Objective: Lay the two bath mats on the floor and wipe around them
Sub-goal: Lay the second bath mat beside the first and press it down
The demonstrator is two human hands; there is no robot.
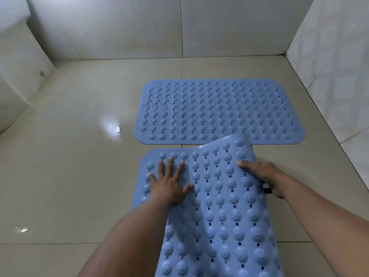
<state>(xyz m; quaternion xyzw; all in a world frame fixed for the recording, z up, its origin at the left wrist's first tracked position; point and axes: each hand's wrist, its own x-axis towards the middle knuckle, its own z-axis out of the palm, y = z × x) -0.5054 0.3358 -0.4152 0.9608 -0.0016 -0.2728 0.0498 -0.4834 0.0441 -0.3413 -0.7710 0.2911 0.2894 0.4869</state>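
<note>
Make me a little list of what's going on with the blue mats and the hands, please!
far mat: lies flat on the tiled floor, near the back wall
near mat: partly down, its far right corner curled up
left hand: pressed flat on the near mat, fingers spread
right hand: grips the near mat's raised right edge
gap between mats: a narrow strip of floor shows on the left
floor: shiny wet-looking patches on the left
wiping: no cloth in view

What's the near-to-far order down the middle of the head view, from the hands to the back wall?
near bath mat with left hand flat on it and right hand gripping its lifted right edge → strip of bare floor tile → far bath mat lying flat → more floor → back wall.
</note>
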